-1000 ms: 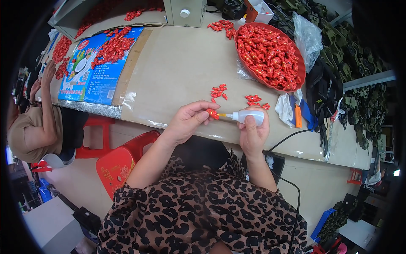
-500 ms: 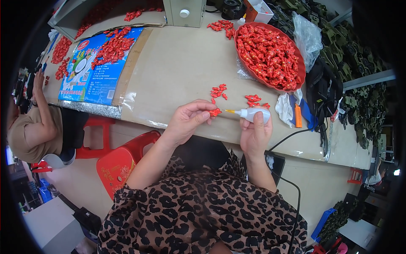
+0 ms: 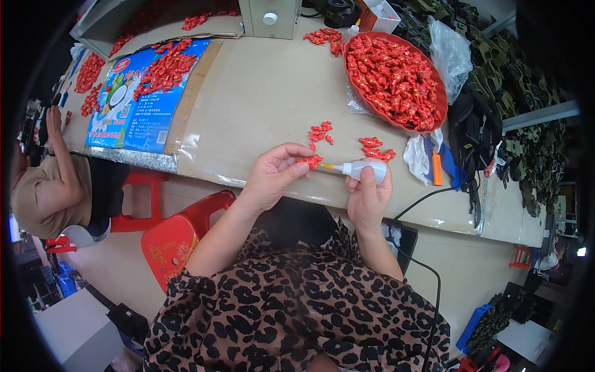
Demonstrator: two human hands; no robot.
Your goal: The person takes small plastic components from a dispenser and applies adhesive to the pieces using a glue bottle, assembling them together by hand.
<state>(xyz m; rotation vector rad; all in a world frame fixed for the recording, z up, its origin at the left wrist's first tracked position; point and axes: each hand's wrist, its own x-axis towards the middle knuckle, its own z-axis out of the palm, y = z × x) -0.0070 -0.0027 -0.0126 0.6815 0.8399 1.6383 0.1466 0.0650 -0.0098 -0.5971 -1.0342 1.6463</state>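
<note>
Between the thumb and fingers of my left hand (image 3: pixel 273 175) is a small shiny red figurine (image 3: pixel 311 162). My right hand (image 3: pixel 369 197) is closed round a white squeeze bottle (image 3: pixel 367 170) lying almost level. Its thin yellow nozzle tip (image 3: pixel 330 166) points left and reaches the figurine or very close to it; actual contact is too small to tell. Just beyond my left fingers lies a small cluster of red pieces (image 3: pixel 320 132) on the table. Several red figurines (image 3: pixel 377 149) rest beyond my right hand.
A scalloped red bowl (image 3: pixel 441 93) heaped with figurines stands at the far right, near a clear plastic bag (image 3: pixel 450 56) and an orange-handled tool (image 3: pixel 437 168). More pieces lie on a blue printed sheet (image 3: pixel 139 124). A person (image 3: pixel 52 192) sits at left; a red stool (image 3: pixel 180 239) stands nearby.
My right hand has shifted slightly left with the squeeze bottle, bringing its nozzle up to the figurine. My left hand holds the figurine almost in place, slightly turned.
</note>
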